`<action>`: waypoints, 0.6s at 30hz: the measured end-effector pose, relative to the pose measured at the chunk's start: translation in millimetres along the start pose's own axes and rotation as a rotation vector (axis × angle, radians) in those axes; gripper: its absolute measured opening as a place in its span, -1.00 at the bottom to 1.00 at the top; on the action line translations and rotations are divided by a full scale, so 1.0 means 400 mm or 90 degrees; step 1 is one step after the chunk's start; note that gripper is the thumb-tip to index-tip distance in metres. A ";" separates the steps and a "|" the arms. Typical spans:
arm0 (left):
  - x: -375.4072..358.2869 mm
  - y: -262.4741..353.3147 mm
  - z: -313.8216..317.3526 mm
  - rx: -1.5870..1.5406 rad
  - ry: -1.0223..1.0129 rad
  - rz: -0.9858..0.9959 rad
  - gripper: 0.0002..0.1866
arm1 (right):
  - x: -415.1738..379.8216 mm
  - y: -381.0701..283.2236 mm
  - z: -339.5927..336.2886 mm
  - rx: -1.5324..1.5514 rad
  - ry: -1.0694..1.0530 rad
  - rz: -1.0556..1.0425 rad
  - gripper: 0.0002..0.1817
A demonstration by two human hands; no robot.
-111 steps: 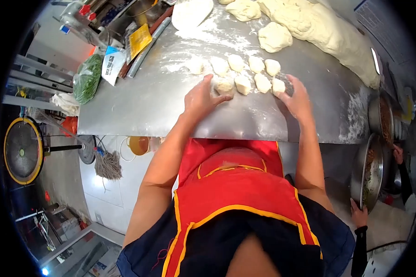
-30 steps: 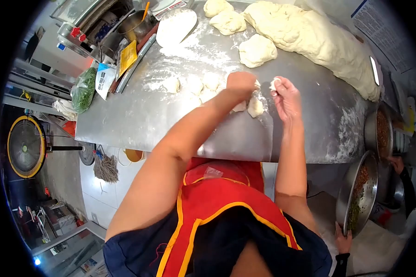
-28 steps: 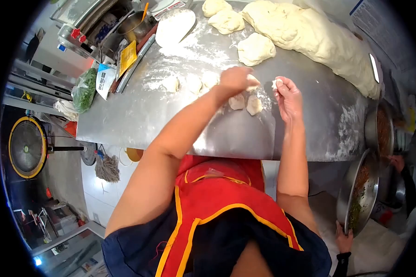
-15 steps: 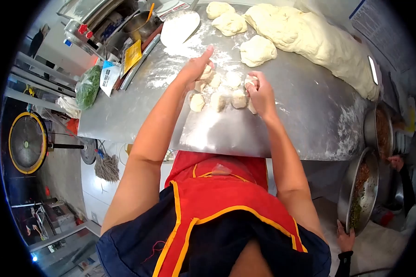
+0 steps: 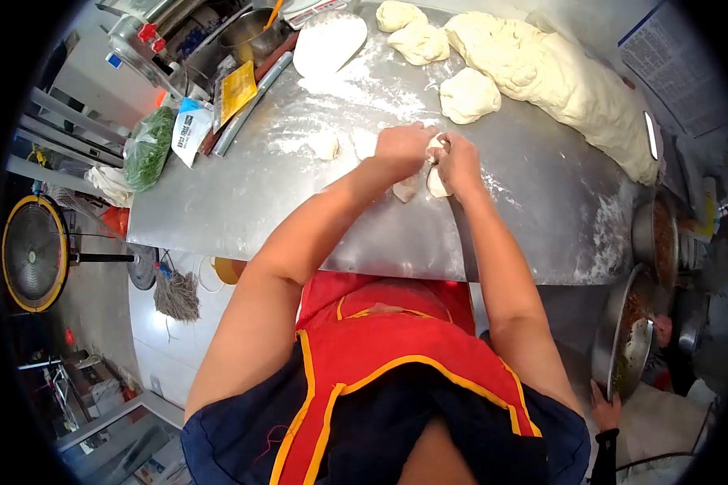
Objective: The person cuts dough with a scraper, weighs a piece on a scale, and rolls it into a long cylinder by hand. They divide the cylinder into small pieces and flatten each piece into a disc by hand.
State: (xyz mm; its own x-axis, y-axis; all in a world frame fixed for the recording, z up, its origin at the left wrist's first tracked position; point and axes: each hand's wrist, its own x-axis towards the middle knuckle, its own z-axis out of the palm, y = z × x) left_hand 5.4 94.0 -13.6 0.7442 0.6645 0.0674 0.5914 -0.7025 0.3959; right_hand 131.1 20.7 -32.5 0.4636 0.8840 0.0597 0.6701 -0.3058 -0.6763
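My left hand (image 5: 403, 152) is curled, with its fingers on a small piece of dough (image 5: 435, 149) between my hands. From the other side, my right hand (image 5: 459, 164) grips the same piece between thumb and fingers. Just below them, another dough piece (image 5: 438, 183) touches the right hand, and a further lump (image 5: 404, 191) shows under the left wrist. To the left, one floury piece (image 5: 324, 145) lies apart, while another (image 5: 365, 143) is beside the left hand. My left hand may be hiding more pieces.
A long mass of dough (image 5: 558, 69) and several round lumps, one nearest me (image 5: 469, 95), occupy the metal table's (image 5: 243, 202) far side. A floury white disc (image 5: 329, 42), rolling pin (image 5: 275, 65) and bagged greens (image 5: 148, 149) stand left. Another person's hand (image 5: 606, 408) holds a filling bowl (image 5: 623, 331).
My left hand has moved right, from above the dough pieces to meet my right hand. Several pieces are now hidden or shifted. The other person's bowl has tilted slightly.
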 end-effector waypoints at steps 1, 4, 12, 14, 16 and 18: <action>0.013 0.015 0.010 0.009 -0.028 -0.008 -0.61 | 0.004 0.002 -0.003 0.020 -0.010 0.018 -0.73; 0.044 0.027 0.039 0.054 -0.074 -0.015 -0.64 | 0.005 -0.013 -0.015 0.099 -0.026 0.094 -0.78; 0.055 0.017 0.037 0.064 -0.090 -0.034 -0.65 | 0.019 0.077 -0.067 0.702 -0.124 0.149 -0.81; 0.049 0.012 0.018 0.037 -0.116 -0.044 -0.63 | -0.011 0.043 -0.139 0.598 -0.060 0.148 -0.80; 0.031 0.005 0.007 -0.012 -0.076 -0.039 -0.62 | -0.051 0.037 -0.167 0.465 -0.016 0.128 -0.75; 0.019 0.006 -0.014 -0.030 -0.058 -0.038 -0.65 | -0.095 0.023 -0.166 0.293 -0.029 0.110 -0.76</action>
State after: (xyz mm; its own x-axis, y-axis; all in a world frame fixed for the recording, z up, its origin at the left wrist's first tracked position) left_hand 10.6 98.7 -7.2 0.7347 0.6772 -0.0397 0.6216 -0.6487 0.4391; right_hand 158.4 -39.2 7.8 0.5130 0.8517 -0.1069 0.2550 -0.2701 -0.9284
